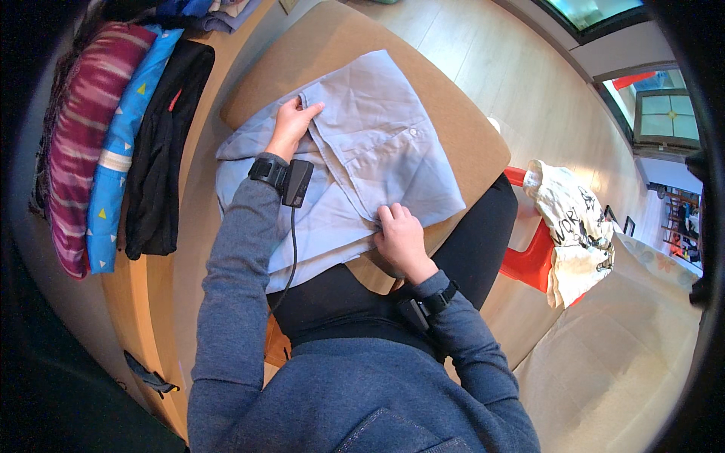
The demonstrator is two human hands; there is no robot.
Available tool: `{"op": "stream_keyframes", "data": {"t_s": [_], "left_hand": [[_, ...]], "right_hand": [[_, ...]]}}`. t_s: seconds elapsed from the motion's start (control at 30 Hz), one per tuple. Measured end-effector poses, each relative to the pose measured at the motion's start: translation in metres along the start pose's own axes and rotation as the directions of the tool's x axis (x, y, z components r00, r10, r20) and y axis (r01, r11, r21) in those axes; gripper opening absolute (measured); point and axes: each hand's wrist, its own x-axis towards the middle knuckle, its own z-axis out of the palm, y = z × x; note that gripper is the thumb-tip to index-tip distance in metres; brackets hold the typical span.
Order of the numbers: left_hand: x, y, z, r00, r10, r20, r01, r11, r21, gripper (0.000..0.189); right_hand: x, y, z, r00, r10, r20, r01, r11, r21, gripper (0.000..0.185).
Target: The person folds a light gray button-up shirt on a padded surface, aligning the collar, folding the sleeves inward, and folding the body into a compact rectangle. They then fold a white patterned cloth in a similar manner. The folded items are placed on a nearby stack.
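A light blue-grey buttoned garment [376, 124], which looks like a shirt, lies partly folded on a brown padded seat [453, 105]. One small pale button shows near its right side. My left hand [293, 125] pinches a hemmed edge of the cloth between thumb and fingers, toward the far left. Closer to my lap, my right hand [401, 236] grips the other end of that edge, its fingertips curled into the fabric. Between my two hands the edge runs diagonally. Lower layers of the garment spread out beneath my left forearm.
Folded clothes, including a maroon patterned one [93, 136], a blue one [122, 153] and a black one [164, 147], lie on a wooden surface [198, 113] at left. A printed cream cloth [572, 226] drapes over a red plastic stool [529, 260]. A cable [293, 249] hangs from my left wrist device.
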Motion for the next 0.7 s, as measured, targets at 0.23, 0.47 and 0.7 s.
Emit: {"op": "stream_keyframes", "data": {"t_s": [0.23, 0.47, 0.7], "left_hand": [[0.011, 0.005, -0.005, 0.985, 0.175, 0.005, -0.175, 0.984, 0.019, 0.024], [0.028, -0.008, -0.033, 0.995, 0.083, -0.046, -0.078, 0.992, 0.101, 0.027], [0.009, -0.011, -0.014, 0.854, 0.475, -0.212, -0.244, 0.726, 0.643, 0.043]], "right_hand": [[-0.007, 0.007, -0.029, 0.996, -0.079, -0.048, 0.088, 0.968, 0.233, 0.028], [-0.004, -0.012, -0.012, 0.973, -0.225, -0.052, 0.227, 0.89, 0.396, 0.031], [0.0, 0.006, -0.022, 0.95, -0.067, -0.304, 0.187, 0.902, 0.388, 0.024]]}}
